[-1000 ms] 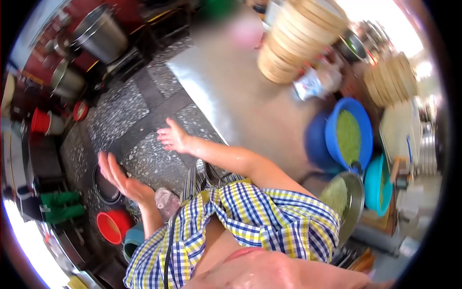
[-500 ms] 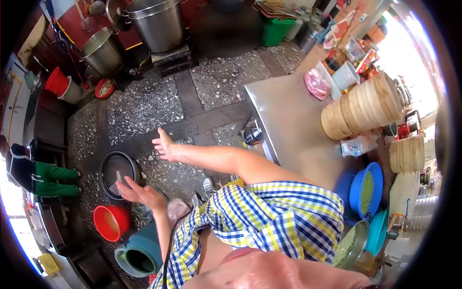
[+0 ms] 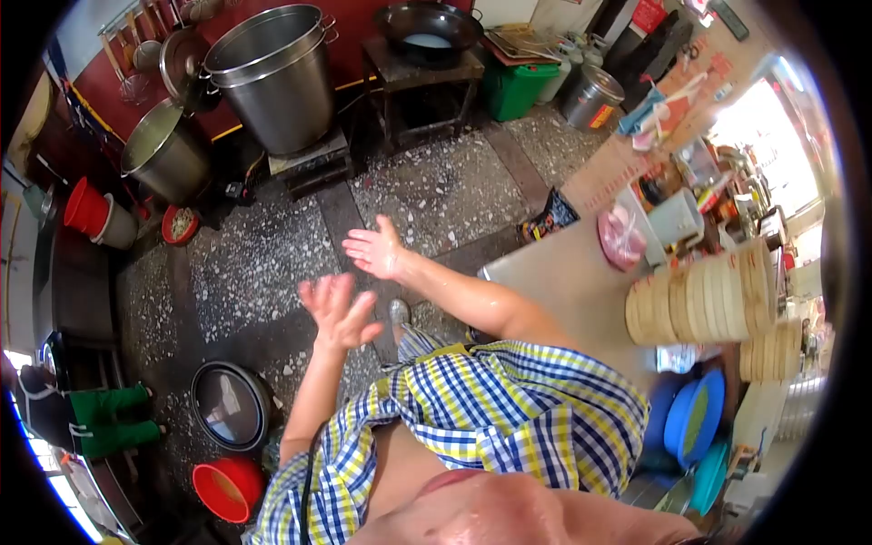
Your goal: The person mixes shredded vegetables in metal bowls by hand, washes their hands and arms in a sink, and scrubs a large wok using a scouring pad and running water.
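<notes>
Both bare hands are raised over the speckled floor (image 3: 263, 263), near each other but apart. My left hand (image 3: 338, 313) is lower in the view, its fingers spread and holding nothing. Above it and to its right, my right hand (image 3: 377, 250) shows an open palm with fingers stretched out, also with nothing in it. The right forearm reaches across in front of the metal table (image 3: 554, 272), whose near corner is just right of that arm. A checked garment (image 3: 490, 400) covers the body below the hands.
Large steel pots (image 3: 277, 91) and a wok (image 3: 427, 36) stand along the back. Stacked bamboo steamers (image 3: 699, 295) and a blue basin (image 3: 695, 418) are at right. A black tub (image 3: 227, 404) and a red bucket (image 3: 227, 490) sit lower left. Another person in green trousers (image 3: 113, 418) is at far left.
The view has turned, bringing the wok and more of the back wall into sight. My left hand has risen closer to my right hand, and both stay empty.
</notes>
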{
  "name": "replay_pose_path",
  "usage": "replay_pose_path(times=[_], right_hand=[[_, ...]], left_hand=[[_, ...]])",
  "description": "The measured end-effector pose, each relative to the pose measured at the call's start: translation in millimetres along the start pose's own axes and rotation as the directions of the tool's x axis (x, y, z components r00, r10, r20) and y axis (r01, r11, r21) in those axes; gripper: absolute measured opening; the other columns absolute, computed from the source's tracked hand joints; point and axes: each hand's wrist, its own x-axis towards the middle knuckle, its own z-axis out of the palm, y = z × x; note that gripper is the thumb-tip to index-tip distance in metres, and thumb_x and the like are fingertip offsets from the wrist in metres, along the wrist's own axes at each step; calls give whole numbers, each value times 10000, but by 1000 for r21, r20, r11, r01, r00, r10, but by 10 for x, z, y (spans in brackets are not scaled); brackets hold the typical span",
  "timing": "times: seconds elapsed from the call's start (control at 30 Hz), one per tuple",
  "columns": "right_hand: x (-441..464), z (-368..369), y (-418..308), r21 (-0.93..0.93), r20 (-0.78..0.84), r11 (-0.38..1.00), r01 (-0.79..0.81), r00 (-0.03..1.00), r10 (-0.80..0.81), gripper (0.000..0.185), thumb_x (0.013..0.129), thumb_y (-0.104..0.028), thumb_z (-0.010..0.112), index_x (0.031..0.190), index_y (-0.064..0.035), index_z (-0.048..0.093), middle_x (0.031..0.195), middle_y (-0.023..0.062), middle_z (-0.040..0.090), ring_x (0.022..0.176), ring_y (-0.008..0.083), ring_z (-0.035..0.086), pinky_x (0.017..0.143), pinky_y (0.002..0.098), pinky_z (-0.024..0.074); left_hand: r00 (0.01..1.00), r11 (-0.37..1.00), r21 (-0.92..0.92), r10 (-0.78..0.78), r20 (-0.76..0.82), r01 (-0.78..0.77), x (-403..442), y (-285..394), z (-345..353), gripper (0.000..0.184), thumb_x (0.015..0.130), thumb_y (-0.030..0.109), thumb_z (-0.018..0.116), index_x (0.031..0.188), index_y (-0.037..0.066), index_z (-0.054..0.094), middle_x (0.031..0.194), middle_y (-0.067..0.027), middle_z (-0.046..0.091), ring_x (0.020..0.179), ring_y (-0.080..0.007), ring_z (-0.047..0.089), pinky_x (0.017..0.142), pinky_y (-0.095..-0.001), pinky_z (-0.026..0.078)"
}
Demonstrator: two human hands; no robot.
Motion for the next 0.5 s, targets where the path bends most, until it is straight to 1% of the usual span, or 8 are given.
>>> replay_pose_path(times=[0.03,0.07,0.1,0.13,0.2,0.23,0.33,0.5], right_hand=[[-102,299,-135,237,109,962,-134,988,111,795,791,-642,183,1309,-49,288,1310,115,371,1199,257,331,1013,412,176],[-100,460,-223,98,249,995,-5,968,-20,808,788,-649,206,1309,-35,279,1315,132,356,1215,263,307,1022,419,172],[0,426,-360,-20,398,989,148,908,-128,824,785,-656,230,1308,-21,271,1320,148,342,1232,270,283,1032,426,167],[197,240,-593,-53,299,999,10,954,7,824,793,-652,248,1312,-11,255,1318,175,330,1266,262,224,1011,411,236],[119,90,-874,20,494,979,-205,853,168,707,831,-569,314,1279,-22,310,1251,168,416,1181,268,366,928,383,364],[69,127,-913,-8,555,965,-261,802,222,652,841,-529,354,1256,-26,347,1220,160,451,1121,264,447,892,366,402],[272,2,-951,-210,288,977,-48,952,108,546,837,-444,441,1190,-28,411,1157,140,491,990,229,525,755,332,464],[557,-225,-1206,64,-105,998,13,994,-6,326,818,-312,502,987,-35,534,939,116,591,823,203,569,673,319,469]], left_hand=[[972,995,-10,95,215,-95,-24,-179,228,578,856,450,294,1281,59,329,1333,-176,302,1241,-378,243,1018,-499,102],[852,981,-21,-157,499,193,-121,-539,715,560,837,436,338,1250,60,376,1286,-185,363,1205,-353,313,1007,-480,168],[954,970,-129,-169,249,206,-138,-986,1090,522,831,381,378,1226,40,403,1239,-189,417,1136,-345,390,973,-450,252],[793,803,-177,-479,378,569,-6,-1284,1320,435,845,340,395,1183,72,446,1176,-180,481,1083,-344,443,943,-447,284],[368,556,362,-802,470,748,-247,-1813,1331,454,850,311,422,1200,22,425,1133,-209,499,1051,-323,475,927,-392,333],[491,615,442,-788,371,653,-665,-2140,1190,487,821,304,482,1198,3,418,1130,-196,507,1043,-322,482,910,-386,354],[411,573,525,-819,401,630,-1075,-2426,572,428,794,258,522,1171,69,454,1136,-153,509,1056,-302,474,865,-407,379],[-133,338,724,-851,508,601,-1451,-2554,-186,420,768,301,539,1135,102,491,1113,-124,515,1037,-326,483,869,-464,350]])
